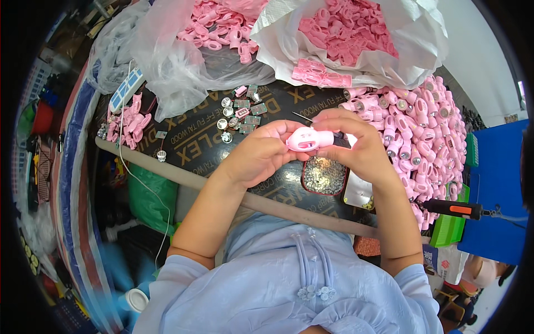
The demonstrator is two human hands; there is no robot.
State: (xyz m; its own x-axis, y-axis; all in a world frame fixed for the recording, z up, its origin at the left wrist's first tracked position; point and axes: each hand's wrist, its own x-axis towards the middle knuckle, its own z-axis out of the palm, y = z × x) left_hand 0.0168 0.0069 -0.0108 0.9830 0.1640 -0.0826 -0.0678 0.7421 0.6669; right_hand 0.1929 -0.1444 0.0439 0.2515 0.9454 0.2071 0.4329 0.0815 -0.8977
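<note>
Above the dark board, both of my hands hold a small pink plastic flashlight housing [305, 140] with oval openings in its side. My left hand [258, 153] pinches its rounded end between thumb and fingers. My right hand [359, 146] grips the narrower end. A thin pointed metal rod [302, 117] sticks out beside the right fingers; its other end is hidden. Just below the hands lies a red-rimmed tin [324, 177] full of tiny metal parts. Left of them are several small circuit boards [252, 120] with clear round lenses [226, 137].
A large heap of pink flashlights [425, 133] fills the right side, near an orange-and-black tool handle [453, 209]. At the back, a white sack [267, 36] and a clear plastic bag [161, 61] contain pink parts. A pale tray [356, 195] stands beside the tin. A white cable [142, 189] hangs at left.
</note>
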